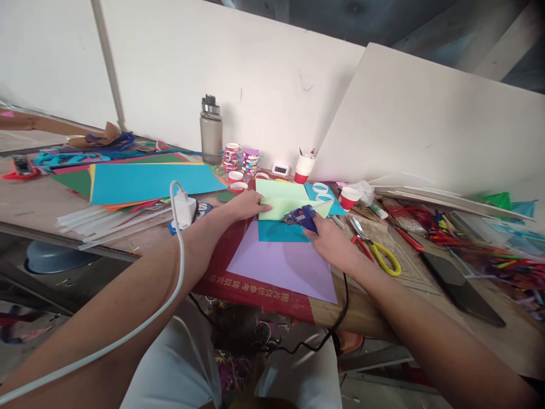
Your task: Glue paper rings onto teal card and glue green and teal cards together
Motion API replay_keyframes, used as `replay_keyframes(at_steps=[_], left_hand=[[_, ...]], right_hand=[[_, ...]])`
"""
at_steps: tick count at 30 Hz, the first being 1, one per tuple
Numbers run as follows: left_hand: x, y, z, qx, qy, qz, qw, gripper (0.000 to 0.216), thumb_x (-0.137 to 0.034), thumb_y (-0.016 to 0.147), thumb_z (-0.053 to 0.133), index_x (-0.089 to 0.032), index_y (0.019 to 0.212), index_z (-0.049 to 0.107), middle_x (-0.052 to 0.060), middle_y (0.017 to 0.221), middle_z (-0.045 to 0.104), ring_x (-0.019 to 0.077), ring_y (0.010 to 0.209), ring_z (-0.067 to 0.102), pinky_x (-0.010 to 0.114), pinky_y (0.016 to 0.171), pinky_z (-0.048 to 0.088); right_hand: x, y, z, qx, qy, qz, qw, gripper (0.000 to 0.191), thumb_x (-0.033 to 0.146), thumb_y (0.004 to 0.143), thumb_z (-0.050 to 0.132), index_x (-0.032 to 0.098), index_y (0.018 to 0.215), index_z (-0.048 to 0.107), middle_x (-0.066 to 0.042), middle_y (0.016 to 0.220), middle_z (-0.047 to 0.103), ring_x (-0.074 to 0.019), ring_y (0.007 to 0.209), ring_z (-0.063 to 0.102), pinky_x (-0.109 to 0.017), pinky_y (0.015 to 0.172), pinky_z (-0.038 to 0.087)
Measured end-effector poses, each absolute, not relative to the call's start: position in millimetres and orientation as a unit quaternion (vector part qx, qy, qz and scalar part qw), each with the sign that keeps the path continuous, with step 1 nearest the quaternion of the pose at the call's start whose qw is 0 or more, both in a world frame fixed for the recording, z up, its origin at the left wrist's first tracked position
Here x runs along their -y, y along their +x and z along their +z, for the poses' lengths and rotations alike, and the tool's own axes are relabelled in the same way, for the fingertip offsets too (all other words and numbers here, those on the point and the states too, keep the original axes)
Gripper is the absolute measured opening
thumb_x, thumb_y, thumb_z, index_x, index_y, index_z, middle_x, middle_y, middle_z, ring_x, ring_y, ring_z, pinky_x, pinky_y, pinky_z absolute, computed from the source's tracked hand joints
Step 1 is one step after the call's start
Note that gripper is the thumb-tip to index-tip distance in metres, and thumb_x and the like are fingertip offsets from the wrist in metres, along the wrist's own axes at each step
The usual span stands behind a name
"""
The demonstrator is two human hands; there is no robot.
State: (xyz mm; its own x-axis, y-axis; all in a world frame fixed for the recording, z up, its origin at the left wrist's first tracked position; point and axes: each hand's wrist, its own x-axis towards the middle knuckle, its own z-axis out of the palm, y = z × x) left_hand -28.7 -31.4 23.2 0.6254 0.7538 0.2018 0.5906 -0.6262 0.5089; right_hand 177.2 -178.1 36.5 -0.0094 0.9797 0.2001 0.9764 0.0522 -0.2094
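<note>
My right hand (331, 240) is wrapped round a blue hot glue gun (303, 217), whose nozzle points left, low over the paper. At the left edge of a folded light green sheet (279, 192), my left hand (247, 205) grips the paper between thumb and fingers. Beneath the green sheet lies a blue sheet (276, 232), and under that a lilac sheet (283, 264). The gun's black cord (344, 301) drops over the table's front edge. Whether the nozzle touches the paper I cannot tell.
Scissors (385, 258) with a yellow handle and a black phone (462, 287) lie to the right. A bottle (211, 133), paper cups (304, 167) and a small clock (280, 168) stand behind. Coloured sheets (149, 183) and glue sticks (106, 221) lie left; a white cable (181, 267) crosses my left arm.
</note>
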Motion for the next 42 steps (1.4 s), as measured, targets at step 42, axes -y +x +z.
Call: replay_keyframes(at_steps=[42], left_hand=[[25,-29,23,-0.401,0.881,0.185,0.171,0.037,-0.051,0.074,0.055,-0.016,0.066,0.062,0.005,0.065,0.064,0.0182,0.062,0.057,0.026,0.057,0.036]], right_hand=[[198,236,46,0.606,-0.787,-0.08,0.082,0.037,0.041,0.092,0.038,0.013,0.108,0.056,-0.016,0.099,0.067,-0.0254,0.089,0.063,-0.03,0.071,0.04]])
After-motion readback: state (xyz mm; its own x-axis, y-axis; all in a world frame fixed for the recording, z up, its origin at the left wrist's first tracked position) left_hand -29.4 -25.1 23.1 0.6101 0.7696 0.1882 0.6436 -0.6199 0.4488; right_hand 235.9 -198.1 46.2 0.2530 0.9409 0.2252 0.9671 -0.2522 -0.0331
